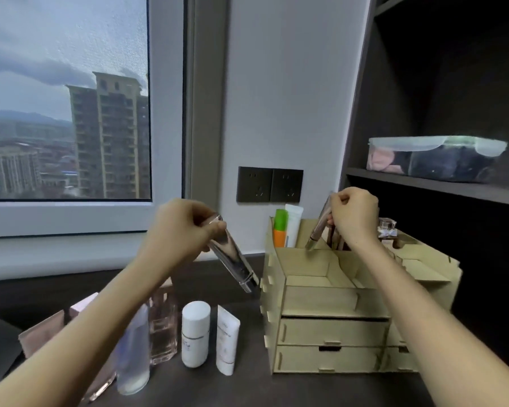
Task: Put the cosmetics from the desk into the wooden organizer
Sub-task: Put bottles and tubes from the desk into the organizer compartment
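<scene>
My right hand [353,215] pinched a slim tube [318,229] by its top, tip over the wooden organizer [335,292]. My left hand [185,227] gripped a silver tube [232,257] beside it. The 2 looked light, stiff and slippery, best held near the ends.

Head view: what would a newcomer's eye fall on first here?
Two raised hands in the middle: the left hand grips a silvery tube above the desk, the right hand holds a slim tube tip-down over the wooden organizer at right. More bottles stand on the desk at lower left.
</scene>
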The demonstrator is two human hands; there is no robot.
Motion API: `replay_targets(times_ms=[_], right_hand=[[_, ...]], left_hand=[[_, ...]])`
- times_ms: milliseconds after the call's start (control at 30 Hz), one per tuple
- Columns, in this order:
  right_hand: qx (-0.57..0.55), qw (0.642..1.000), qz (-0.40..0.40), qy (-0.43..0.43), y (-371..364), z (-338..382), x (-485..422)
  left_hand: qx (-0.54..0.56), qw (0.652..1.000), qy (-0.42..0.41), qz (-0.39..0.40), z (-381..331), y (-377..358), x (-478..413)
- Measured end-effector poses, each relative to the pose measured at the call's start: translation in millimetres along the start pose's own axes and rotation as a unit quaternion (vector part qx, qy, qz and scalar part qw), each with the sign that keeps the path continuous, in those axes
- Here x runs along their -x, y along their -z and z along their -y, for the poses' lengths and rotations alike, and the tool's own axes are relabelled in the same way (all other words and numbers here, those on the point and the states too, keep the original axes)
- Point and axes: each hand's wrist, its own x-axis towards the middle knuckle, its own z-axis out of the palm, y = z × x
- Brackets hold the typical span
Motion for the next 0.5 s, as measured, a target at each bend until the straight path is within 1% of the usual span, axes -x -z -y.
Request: replay_targets(times_ms=[67, 200, 367, 500], right_hand=[[0.017, 1.0, 0.003, 0.002, -13.5, -3.9, -10.9], [0.009, 1.0, 0.019, 0.003, -38.7, -6.5, -27.0], [0.025, 0.992, 0.127, -0.005, -66.5, -6.8, -21.5], [0.026, 0.984, 0.176, -0.02, -82.5, -10.5, -16.4]], left_hand=[[0.048, 0.998, -0.005, -0.034, -6.3, -2.9, -14.8], [0.07, 0.995, -0.018, -0.074, -9.4, -17.1, -44.8], [0.07, 0.995, -0.019, -0.071, -5.1, -34.5, -72.4], [0.068, 0.996, -0.023, -0.054, -5.6, -44.5, -82.1]])
